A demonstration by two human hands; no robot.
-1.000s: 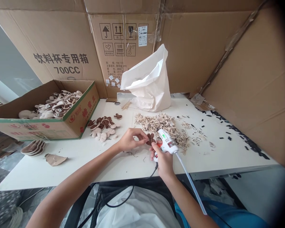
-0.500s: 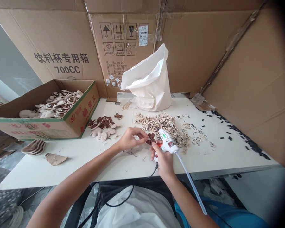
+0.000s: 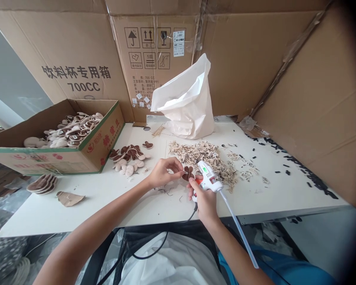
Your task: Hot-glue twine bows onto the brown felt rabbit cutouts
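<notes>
My left hand point(image 3: 163, 173) pinches a small dark brown mushroom-shaped piece point(image 3: 188, 173) just above the white table point(image 3: 112, 198). My right hand point(image 3: 203, 200) grips a white hot glue gun point(image 3: 208, 179) with a green panel, its nozzle pointed at the brown piece. A clear glue stick point(image 3: 237, 225) juts out of the gun's back toward me. The gun's black cord point(image 3: 154, 249) runs down over the table edge. Both hands are closed around what they hold.
An open carton point(image 3: 101, 142) full of brown and pale mushroom pieces stands at the left. More loose pieces point(image 3: 129, 156) lie beside it, a stack point(image 3: 43, 184) near the left edge. A white bag point(image 3: 186, 105), a pile of pale sticks point(image 3: 207, 156) and black scraps point(image 3: 284, 166) lie beyond. Cardboard walls surround the table.
Almost nothing has moved. Both hands stay in place with the brown piece and the glue gun; the gun shifted very slightly.
</notes>
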